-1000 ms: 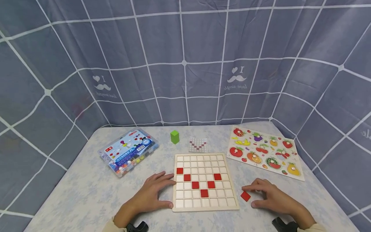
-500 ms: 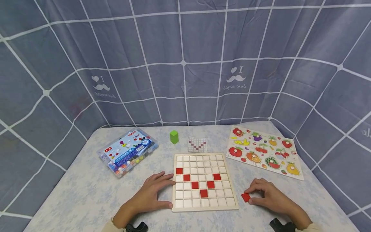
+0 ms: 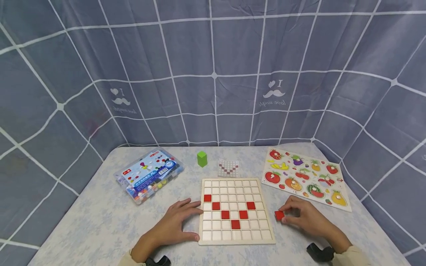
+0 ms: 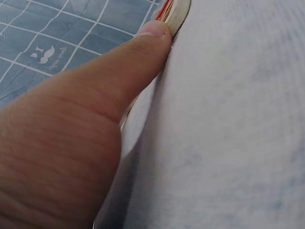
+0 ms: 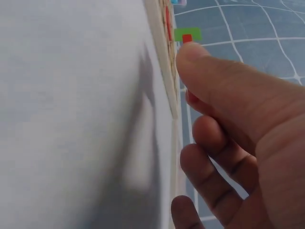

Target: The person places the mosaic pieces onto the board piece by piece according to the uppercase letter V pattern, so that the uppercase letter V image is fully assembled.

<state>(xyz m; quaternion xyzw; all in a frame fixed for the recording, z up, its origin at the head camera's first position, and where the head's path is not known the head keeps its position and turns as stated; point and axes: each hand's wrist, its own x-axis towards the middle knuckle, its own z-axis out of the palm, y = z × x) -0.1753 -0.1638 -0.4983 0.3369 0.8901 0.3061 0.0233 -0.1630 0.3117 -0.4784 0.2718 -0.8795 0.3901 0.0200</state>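
In the head view a wooden grid board [image 3: 237, 242] lies in the middle of the table. Its cells hold pale tiles and several red ones in a lopsided V. My left hand [image 3: 176, 223] rests against the board's left side, thumb and fingers spread apart. The left wrist view shows that thumb [image 4: 155, 36] touching the board's edge. Right of the board, my right hand [image 3: 306, 218] pinches a red square tile [image 3: 279, 215] between thumb and index finger. In the right wrist view, most of the tile [image 5: 187, 37] is hidden behind the thumb.
Behind the board lies a small pattern card [image 3: 228, 168], with a green block [image 3: 202, 159] to its left. A clear plastic box of colourful pieces [image 3: 149, 175] lies at the back left, a fruit puzzle board [image 3: 305, 178] at the back right. Tiled-pattern curtains surround the table.
My right thumb has closed on the red tile, which first lay under the index fingertip. The tile is now lifted and slightly farther forward. The left hand stays at the board's edge.
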